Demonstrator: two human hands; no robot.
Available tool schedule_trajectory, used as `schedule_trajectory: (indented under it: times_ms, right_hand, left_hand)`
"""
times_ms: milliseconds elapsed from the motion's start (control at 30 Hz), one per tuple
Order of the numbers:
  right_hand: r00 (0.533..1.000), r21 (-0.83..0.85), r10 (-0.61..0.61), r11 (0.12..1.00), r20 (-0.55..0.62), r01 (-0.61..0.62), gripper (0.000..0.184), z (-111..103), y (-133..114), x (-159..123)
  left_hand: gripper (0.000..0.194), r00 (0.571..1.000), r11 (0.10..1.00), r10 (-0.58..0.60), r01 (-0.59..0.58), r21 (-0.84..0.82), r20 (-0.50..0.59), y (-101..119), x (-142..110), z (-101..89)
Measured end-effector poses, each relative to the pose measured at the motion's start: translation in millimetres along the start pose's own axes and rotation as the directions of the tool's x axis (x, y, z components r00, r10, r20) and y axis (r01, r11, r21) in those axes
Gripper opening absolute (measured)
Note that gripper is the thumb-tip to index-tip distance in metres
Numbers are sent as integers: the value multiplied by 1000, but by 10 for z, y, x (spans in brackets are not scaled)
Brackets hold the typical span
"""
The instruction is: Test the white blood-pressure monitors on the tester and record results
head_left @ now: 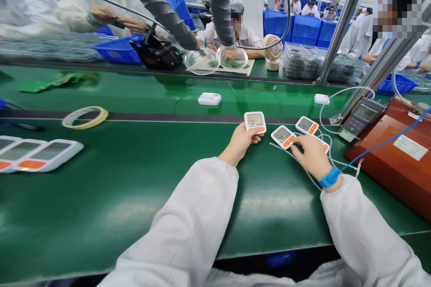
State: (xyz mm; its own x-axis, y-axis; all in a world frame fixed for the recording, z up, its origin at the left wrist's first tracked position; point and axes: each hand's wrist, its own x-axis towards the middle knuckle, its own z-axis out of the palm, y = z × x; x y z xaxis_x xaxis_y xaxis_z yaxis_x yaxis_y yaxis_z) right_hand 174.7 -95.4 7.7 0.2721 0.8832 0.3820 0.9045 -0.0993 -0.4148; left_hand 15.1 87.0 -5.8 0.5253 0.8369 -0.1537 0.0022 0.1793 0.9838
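Note:
My left hand [239, 142] is closed on a small white digital monitor [254, 119], thumb near its orange button, its grey screen showing digits. My right hand [311, 154], wearing a blue wrist strap [329, 178], has thumb and fingers closed at the orange-button edge of a second white digital monitor [281, 135]. Just behind lies a third monitor [305, 124] with a lit screen. Another white unit [323, 144] is partly hidden by my right hand. Thin clear tubing [332, 154] loops around these units.
At right are a handheld meter [365, 111] and a red-brown box [393, 157]. Several monitors [49, 154] stand in a row at left, near a tape roll [85, 117]. White units [209, 98] lie on the green strip. Grey ducts [217, 4] hang ahead; co-workers sit beyond.

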Motion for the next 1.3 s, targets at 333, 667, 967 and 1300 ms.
schedule_trajectory:
  times_ms: [333, 667, 967, 1300]
  right_hand:
    - [917, -382, 398, 849, 10, -364, 41, -255, 239, 7]
    - [924, 326, 367, 891, -109, -316, 41, -93, 97, 61]
    - [971, 624, 222, 748, 82, -224, 46, 69, 26, 55]
    - [991, 257, 129, 957, 36, -134, 25, 180, -30, -6]
  left_hand:
    - [52, 980, 691, 188, -87, 717, -63, -8, -52, -44]
    - [53, 897, 878, 291, -388, 279, 332, -64, -473, 346]
    - [73, 842, 990, 26, 53, -131, 538, -56, -536, 414]
    - [61, 850, 969, 28, 105, -222, 526, -32, -395, 335]
